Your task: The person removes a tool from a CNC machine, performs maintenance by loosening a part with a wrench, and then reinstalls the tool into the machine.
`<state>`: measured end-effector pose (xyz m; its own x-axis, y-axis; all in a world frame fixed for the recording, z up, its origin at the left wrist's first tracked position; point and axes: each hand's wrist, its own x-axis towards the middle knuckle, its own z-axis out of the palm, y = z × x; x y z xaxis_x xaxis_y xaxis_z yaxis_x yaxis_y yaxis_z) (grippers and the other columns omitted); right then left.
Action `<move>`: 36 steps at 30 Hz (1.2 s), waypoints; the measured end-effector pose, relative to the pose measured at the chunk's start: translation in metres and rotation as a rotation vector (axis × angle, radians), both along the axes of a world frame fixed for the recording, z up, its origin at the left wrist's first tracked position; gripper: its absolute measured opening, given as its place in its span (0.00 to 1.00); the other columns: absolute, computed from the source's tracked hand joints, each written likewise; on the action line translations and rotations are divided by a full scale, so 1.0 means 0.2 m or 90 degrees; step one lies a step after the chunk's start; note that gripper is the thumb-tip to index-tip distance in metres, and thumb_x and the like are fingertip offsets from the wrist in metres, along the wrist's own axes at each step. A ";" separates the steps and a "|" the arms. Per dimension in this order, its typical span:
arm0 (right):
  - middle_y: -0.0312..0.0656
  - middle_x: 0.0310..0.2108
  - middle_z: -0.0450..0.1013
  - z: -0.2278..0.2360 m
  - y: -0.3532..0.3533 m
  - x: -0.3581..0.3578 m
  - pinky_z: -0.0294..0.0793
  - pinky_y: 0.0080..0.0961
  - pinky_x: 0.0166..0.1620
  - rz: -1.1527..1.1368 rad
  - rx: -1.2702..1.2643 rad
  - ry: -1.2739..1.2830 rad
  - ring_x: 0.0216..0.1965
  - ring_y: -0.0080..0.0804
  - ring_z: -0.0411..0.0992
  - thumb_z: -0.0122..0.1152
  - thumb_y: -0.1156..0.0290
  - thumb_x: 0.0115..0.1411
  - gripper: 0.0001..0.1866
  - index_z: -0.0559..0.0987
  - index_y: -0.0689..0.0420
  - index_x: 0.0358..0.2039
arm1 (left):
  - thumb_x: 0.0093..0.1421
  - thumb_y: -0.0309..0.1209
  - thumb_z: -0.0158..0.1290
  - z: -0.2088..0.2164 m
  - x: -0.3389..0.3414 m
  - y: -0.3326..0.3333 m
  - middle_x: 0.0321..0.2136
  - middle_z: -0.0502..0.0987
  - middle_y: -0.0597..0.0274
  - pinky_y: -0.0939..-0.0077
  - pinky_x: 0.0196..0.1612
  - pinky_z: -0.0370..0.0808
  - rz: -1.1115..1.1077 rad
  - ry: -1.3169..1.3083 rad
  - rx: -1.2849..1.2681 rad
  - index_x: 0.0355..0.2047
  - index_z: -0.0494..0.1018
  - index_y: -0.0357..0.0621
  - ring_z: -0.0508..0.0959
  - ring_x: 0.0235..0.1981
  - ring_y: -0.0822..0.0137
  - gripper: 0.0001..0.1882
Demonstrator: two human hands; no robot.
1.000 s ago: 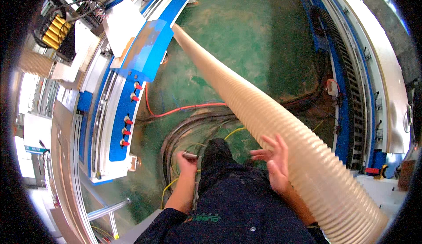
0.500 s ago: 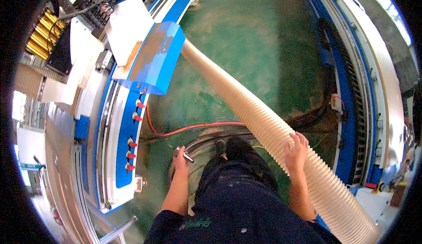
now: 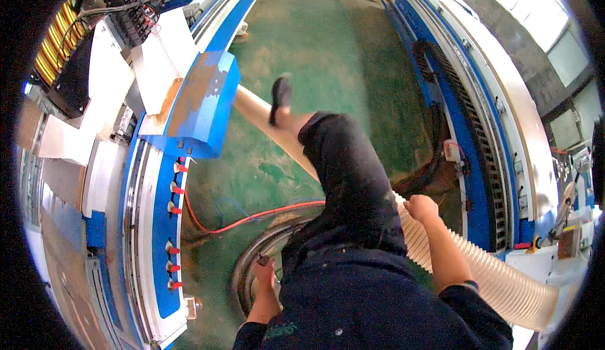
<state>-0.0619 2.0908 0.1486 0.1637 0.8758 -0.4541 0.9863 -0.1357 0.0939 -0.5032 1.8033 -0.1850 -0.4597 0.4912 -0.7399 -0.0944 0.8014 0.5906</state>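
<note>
My left hand (image 3: 265, 275) hangs low beside my body, fingers closed around a small metal tool (image 3: 262, 260). Only its dark end shows now; the rest is hidden, and its exact kind is unclear. A thick, cream-coloured ribbed hose (image 3: 479, 258) runs diagonally from the blue machine cover down to the lower right. On its upper edge, beside my thigh, my right hand (image 3: 422, 209) is closed with the fingers curled against the ribs. My raised leg (image 3: 350, 161) crosses over the hose and hides its middle stretch; the foot (image 3: 281, 98) is beyond it.
The blue cover (image 3: 205, 107) sits on a rail machine at left, with several red-tipped fittings (image 3: 174, 208) along its side. Another blue rail (image 3: 469, 123) stands at right. A red air line (image 3: 265, 214) and coiled dark cables (image 3: 249, 255) lie on the green floor (image 3: 328, 41).
One leg has swung up and across the hose. My right hand has curled from lying spread on the hose. The left hand has lowered, turning the metal tool mostly out of sight.
</note>
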 end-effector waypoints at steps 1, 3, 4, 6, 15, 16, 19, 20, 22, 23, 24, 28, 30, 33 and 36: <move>0.43 0.37 0.81 -0.08 0.02 0.01 0.77 0.40 0.45 0.039 0.000 -0.043 0.43 0.42 0.78 0.55 0.47 0.61 0.23 0.84 0.54 0.32 | 0.56 0.48 0.62 -0.05 0.01 -0.08 0.56 0.69 0.44 0.56 0.51 0.72 -0.023 -0.010 -0.025 0.62 0.59 0.35 0.74 0.50 0.51 0.42; 0.43 0.37 0.81 -0.17 0.03 -0.02 0.77 0.39 0.46 0.048 -0.056 -0.070 0.43 0.41 0.78 0.55 0.47 0.61 0.22 0.84 0.53 0.34 | 0.55 0.47 0.62 -0.14 0.04 -0.23 0.55 0.69 0.45 0.57 0.50 0.72 -0.066 -0.028 -0.066 0.61 0.60 0.34 0.75 0.49 0.52 0.41; 0.43 0.38 0.81 -0.17 0.08 -0.05 0.77 0.38 0.46 0.056 -0.110 -0.096 0.44 0.41 0.78 0.55 0.46 0.61 0.22 0.85 0.52 0.36 | 0.55 0.46 0.62 -0.17 0.04 -0.29 0.55 0.70 0.45 0.57 0.50 0.72 -0.082 -0.036 -0.081 0.61 0.60 0.34 0.75 0.49 0.53 0.41; 0.42 0.37 0.81 -0.25 0.15 -0.03 0.78 0.37 0.42 0.156 -0.108 -0.106 0.35 0.41 0.81 0.59 0.46 0.58 0.23 0.84 0.53 0.39 | 0.54 0.45 0.62 -0.21 0.03 -0.33 0.53 0.71 0.45 0.58 0.50 0.72 -0.118 -0.045 -0.106 0.60 0.61 0.34 0.75 0.48 0.54 0.40; 0.40 0.35 0.81 -0.90 0.14 0.11 0.78 0.38 0.40 0.100 -0.495 0.109 0.34 0.41 0.80 0.63 0.46 0.56 0.23 0.83 0.50 0.42 | 0.52 0.41 0.64 0.00 -0.33 0.07 0.48 0.74 0.47 0.62 0.48 0.72 -0.084 0.053 -0.069 0.55 0.64 0.32 0.76 0.44 0.58 0.36; 0.40 0.35 0.81 -0.91 0.11 0.08 0.78 0.38 0.40 0.041 -0.551 0.095 0.34 0.41 0.80 0.62 0.45 0.56 0.24 0.83 0.50 0.42 | 0.52 0.40 0.64 0.06 -0.39 0.18 0.47 0.74 0.48 0.62 0.48 0.72 -0.082 0.076 -0.048 0.55 0.65 0.31 0.76 0.43 0.59 0.36; 0.42 0.35 0.81 -0.93 0.00 0.10 0.77 0.38 0.41 -0.046 -0.582 0.209 0.36 0.40 0.80 0.61 0.30 0.49 0.37 0.83 0.51 0.44 | 0.51 0.39 0.64 0.28 -0.59 0.63 0.46 0.75 0.48 0.63 0.48 0.72 -0.045 0.177 0.037 0.53 0.66 0.31 0.76 0.42 0.60 0.34; 0.41 0.34 0.81 -0.99 -0.07 0.09 0.77 0.37 0.41 -0.019 -0.579 0.235 0.35 0.38 0.79 0.62 0.27 0.46 0.38 0.84 0.50 0.40 | 0.50 0.38 0.64 0.36 -0.64 0.79 0.45 0.76 0.48 0.64 0.48 0.72 -0.020 0.237 0.064 0.53 0.66 0.30 0.76 0.41 0.61 0.34; 0.37 0.32 0.81 -1.20 -0.20 0.01 0.76 0.35 0.38 -0.026 -0.704 0.200 0.33 0.36 0.78 0.64 0.32 0.47 0.30 0.85 0.43 0.39 | 0.49 0.34 0.65 0.63 -0.65 1.23 0.39 0.77 0.54 0.66 0.46 0.72 -0.053 0.323 0.077 0.47 0.68 0.30 0.76 0.37 0.63 0.29; 0.36 0.33 0.81 -1.35 -0.33 0.03 0.75 0.35 0.38 -0.029 -0.727 0.259 0.34 0.36 0.79 0.64 0.39 0.49 0.23 0.84 0.43 0.36 | 0.50 0.33 0.64 0.82 -0.62 1.52 0.38 0.77 0.55 0.67 0.46 0.72 -0.129 0.258 0.130 0.47 0.68 0.31 0.76 0.37 0.63 0.28; 0.36 0.36 0.81 -1.39 -0.45 -0.02 0.76 0.36 0.38 -0.085 -0.645 0.287 0.33 0.34 0.79 0.63 0.49 0.51 0.16 0.84 0.45 0.33 | 0.50 0.32 0.64 0.94 -0.57 1.75 0.38 0.77 0.56 0.68 0.46 0.72 -0.189 0.188 0.179 0.47 0.68 0.32 0.76 0.37 0.62 0.26; 0.40 0.35 0.80 -0.93 -0.46 -0.14 0.76 0.39 0.33 -0.039 -0.305 0.777 0.28 0.35 0.78 0.58 0.58 0.56 0.15 0.82 0.54 0.37 | 0.52 0.28 0.63 1.12 -0.45 2.57 0.33 0.74 0.64 0.73 0.41 0.71 -0.345 0.287 0.251 0.42 0.69 0.38 0.73 0.33 0.70 0.19; 0.43 0.34 0.79 -1.45 -0.20 -0.13 0.74 0.36 0.27 -0.363 -0.881 0.362 0.28 0.43 0.76 0.61 0.48 0.59 0.22 0.79 0.45 0.49 | 0.53 0.27 0.62 1.31 0.01 2.98 0.33 0.74 0.65 0.75 0.41 0.71 -0.349 0.179 0.248 0.44 0.69 0.37 0.72 0.34 0.72 0.20; 0.39 0.21 0.71 -1.17 0.30 0.01 0.70 0.35 0.24 -0.249 -0.480 0.488 0.21 0.33 0.70 0.58 0.45 0.60 0.23 0.79 0.51 0.42 | 0.54 0.26 0.64 1.21 0.21 3.24 0.34 0.72 0.68 0.76 0.41 0.71 -0.321 0.015 0.364 0.44 0.70 0.40 0.72 0.35 0.73 0.19; 0.35 0.30 0.74 -0.76 0.37 0.18 0.74 0.30 0.29 -0.702 -0.183 0.756 0.28 0.26 0.72 0.58 0.51 0.63 0.20 0.77 0.53 0.45 | 0.54 0.25 0.63 1.10 0.50 3.33 0.34 0.72 0.69 0.78 0.39 0.71 -0.384 -0.071 0.302 0.44 0.70 0.40 0.71 0.33 0.74 0.19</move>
